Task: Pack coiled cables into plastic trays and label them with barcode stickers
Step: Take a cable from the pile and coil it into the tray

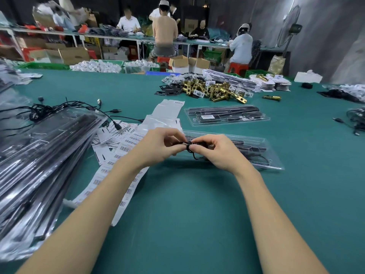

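**Cable bundle held over an open tray**

A small black coiled cable (190, 145) sits pinched between both hands, one loop hanging below. Just behind lies a clear plastic tray (262, 153) holding dark parts; a second tray (227, 115) lies farther back. Barcode stickers (126, 144) spread leftward, apparently on strips.

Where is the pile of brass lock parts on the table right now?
In the head view, the brass lock parts lie far across the green table, right of centre, beyond the two clear trays.
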Demonstrator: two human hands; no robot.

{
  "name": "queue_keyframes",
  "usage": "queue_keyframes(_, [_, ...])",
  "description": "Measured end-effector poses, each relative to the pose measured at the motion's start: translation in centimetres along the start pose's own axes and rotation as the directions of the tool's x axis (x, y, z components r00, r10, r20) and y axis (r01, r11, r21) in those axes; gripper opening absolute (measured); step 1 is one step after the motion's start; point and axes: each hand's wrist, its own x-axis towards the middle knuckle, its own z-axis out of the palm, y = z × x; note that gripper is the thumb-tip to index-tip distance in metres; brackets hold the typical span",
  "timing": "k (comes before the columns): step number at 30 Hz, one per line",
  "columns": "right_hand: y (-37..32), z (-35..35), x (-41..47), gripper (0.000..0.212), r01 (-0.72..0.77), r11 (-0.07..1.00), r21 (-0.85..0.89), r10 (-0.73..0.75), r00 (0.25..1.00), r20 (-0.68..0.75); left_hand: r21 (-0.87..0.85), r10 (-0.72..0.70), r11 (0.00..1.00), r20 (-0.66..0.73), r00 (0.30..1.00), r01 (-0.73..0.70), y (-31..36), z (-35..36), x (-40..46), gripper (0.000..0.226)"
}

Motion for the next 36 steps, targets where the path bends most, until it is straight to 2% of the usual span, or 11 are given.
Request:
queue_keyframes(5, [-0.8,0.2,-0.6,0.029,0.119,0.970,-0.213,-0.126,0.992,-0.021,0.052,-0.064,0.997,-0.008,0.998,0.065,-0.5,0.2,0.2,0.001])
queue_keyframes(7, [-1.1,0.6,-0.8,0.032,0.169,0.939,-0.300,-0.175,0.985,0.007,-0.015,-0.115,0.993,-0.012,0.993,0.115,-0.5,0.2,0.2,0.002])
queue_keyframes(11, [-0.6,1.0,-1.7,0.019,0.205,0.914,-0.349,-0.235,0.971,-0.045,-0.063,-0.080,0.995,0.036,0.996,0.082,-0.1,0.4,-0.1,0.004])
queue_keyframes(14, [0.4,1.0,-2.7,0.020,0.229,0.916,-0.329,-0.272,0.958,-0.092,0.186,-0.044,0.982,0.157,0.987,0.014,-0.7,-1.4,-0.3,0.036])
queue_keyframes(16, [0.9,1.0,-2.9,0.022,0.224,0.931,-0.288,-0.261,0.961,-0.096,0.399,-0.130,0.916,0.184,0.974,0.047,-1.7,-3.2,-0.5,0.055])
queue_keyframes(17, [0.9,0.9,-2.9,0.022,0.227,0.936,-0.269,-0.260,0.961,-0.091,0.427,-0.170,0.901,0.174,0.970,0.081,-2.2,-3.9,-0.8,0.054])
queue_keyframes(19, [1.0,1.0,-2.8,0.021,0.242,0.936,-0.256,-0.271,0.959,-0.081,0.347,-0.185,0.930,0.157,0.970,0.121,-3.0,-4.7,-1.2,0.042])
queue_keyframes(23, [1.3,0.9,-2.7,0.020,0.243,0.945,-0.218,-0.264,0.962,-0.072,0.236,-0.114,0.969,0.146,0.983,0.078,-3.3,-5.1,-1.7,0.019])
queue_keyframes(25, [1.5,0.8,-2.7,0.021,0.232,0.953,-0.195,-0.249,0.966,-0.068,0.290,-0.090,0.956,0.164,0.982,0.039,-3.2,-5.2,-1.6,0.014])
queue_keyframes(32, [1.9,0.4,-2.5,0.021,0.190,0.974,-0.123,-0.196,0.980,-0.041,0.520,-0.059,0.852,0.211,0.976,-0.061,-2.0,-5.0,-1.1,0.013])
queue_keyframes(36, [1.7,0.0,-2.3,0.022,0.193,0.968,-0.158,-0.201,0.979,-0.038,0.763,0.080,0.601,0.237,0.968,-0.237,-1.2,-4.3,-1.0,0.007])
